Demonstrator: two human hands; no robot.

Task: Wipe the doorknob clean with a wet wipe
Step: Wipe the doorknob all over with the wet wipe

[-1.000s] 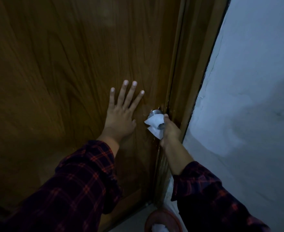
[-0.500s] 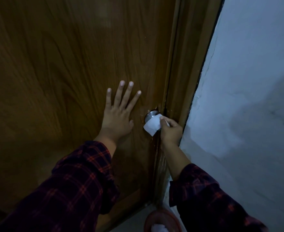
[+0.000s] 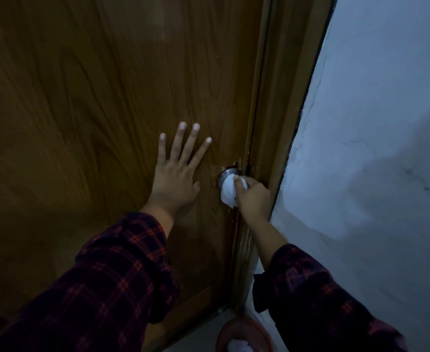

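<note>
Head view, dim: left hand [image 3: 174, 177] lies flat, fingers spread, on the wooden door [image 3: 94, 102]; right hand [image 3: 253, 196] presses a bunched white wipe [image 3: 228, 193] over the doorknob [image 3: 225, 175], hiding most of it.

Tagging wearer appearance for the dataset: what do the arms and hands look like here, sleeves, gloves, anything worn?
Both hands are bare: no gloves, and no rings or watch that I can see. The left hand and right hand come out of long sleeves of a dark plaid shirt, deep navy or maroon with red-orange check lines. The left sleeve and right sleeve end above the wrists, leaving part of each forearm uncovered.
</note>
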